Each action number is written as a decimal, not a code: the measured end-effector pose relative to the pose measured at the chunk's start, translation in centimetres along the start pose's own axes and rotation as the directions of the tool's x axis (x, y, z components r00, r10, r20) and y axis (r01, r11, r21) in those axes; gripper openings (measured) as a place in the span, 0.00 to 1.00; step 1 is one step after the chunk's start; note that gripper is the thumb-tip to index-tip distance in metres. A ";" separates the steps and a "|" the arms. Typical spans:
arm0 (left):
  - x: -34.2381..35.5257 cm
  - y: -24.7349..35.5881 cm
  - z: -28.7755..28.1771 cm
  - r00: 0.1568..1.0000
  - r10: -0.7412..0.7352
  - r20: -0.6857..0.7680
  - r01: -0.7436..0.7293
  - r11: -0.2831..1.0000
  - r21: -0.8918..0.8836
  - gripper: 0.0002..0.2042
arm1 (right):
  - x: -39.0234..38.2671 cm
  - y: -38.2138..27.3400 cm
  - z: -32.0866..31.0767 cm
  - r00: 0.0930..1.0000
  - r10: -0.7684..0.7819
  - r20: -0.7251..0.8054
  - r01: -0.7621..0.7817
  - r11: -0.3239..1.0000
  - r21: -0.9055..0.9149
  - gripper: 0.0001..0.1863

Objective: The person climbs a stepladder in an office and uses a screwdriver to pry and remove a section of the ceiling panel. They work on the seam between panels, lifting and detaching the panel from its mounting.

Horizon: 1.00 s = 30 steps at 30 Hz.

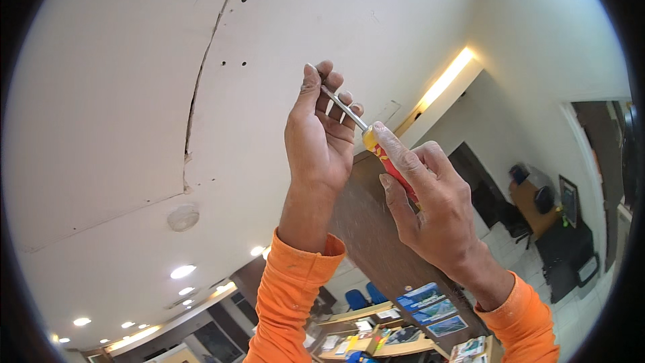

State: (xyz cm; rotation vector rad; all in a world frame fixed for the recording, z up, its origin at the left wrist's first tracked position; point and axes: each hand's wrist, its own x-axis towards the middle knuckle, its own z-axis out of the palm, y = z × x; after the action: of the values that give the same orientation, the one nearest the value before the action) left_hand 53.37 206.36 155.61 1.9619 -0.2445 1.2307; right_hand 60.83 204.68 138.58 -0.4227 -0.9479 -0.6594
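Fingers wrapped round its red and yellow handle, my right hand (437,202) holds a screwdriver (350,113) tilted up toward the left. Its metal shaft reaches into my raised left hand (322,134). There the thumb and forefinger pinch together at the shaft's tip, on a small dark piece too hidden to name; the other fingers curl beside the shaft. Both hands are dusty and just below the white ceiling board (289,20). Left of them, a cut ceiling panel (121,87) is bordered by a ragged gap, with several dark screw heads or holes near it.
A round white ceiling fitting (183,217) sits near the panel's corner. To the right, a lit ceiling recess (447,81) runs along the edge. Below are a brown partition (376,222), a cluttered counter (403,346), blue chairs (356,299) and a desk (534,205).
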 end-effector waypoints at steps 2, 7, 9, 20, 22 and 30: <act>0.1 -0.3 -0.9 1.000 -0.005 0.025 0.006 1.000 -0.025 0.14 | -0.4 0.1 1.1 0.999 0.043 0.017 -0.044 0.999 0.027 0.33; -0.4 -0.8 -1.2 0.998 -0.024 -0.066 0.025 1.000 0.012 0.14 | -1.4 1.5 3.5 0.996 0.087 0.028 -0.089 0.993 0.083 0.32; -0.4 -1.2 -1.6 0.996 -0.009 -0.090 0.012 1.000 0.027 0.14 | -1.5 1.8 3.9 0.996 0.087 0.024 -0.089 0.992 0.091 0.32; 0.5 -1.3 -2.7 0.997 0.070 0.008 -0.070 0.996 -0.050 0.14 | -0.2 3.2 4.7 0.996 0.078 -0.035 -0.057 0.914 0.402 0.31; 0.9 -1.0 -3.0 0.994 0.108 0.021 -0.109 0.994 0.027 0.14 | 0.3 3.4 5.1 0.995 0.067 -0.068 -0.031 0.900 0.435 0.30; 4.4 1.9 -1.4 0.973 0.227 0.035 -0.229 0.945 0.233 0.13 | 5.1 2.8 5.4 0.994 -0.063 -0.093 0.078 0.982 0.172 0.28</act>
State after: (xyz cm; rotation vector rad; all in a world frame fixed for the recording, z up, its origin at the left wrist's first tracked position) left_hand 53.64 207.07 160.53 2.1894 -0.3515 1.4569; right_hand 61.64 208.26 145.64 -0.2031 -0.9322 -0.6474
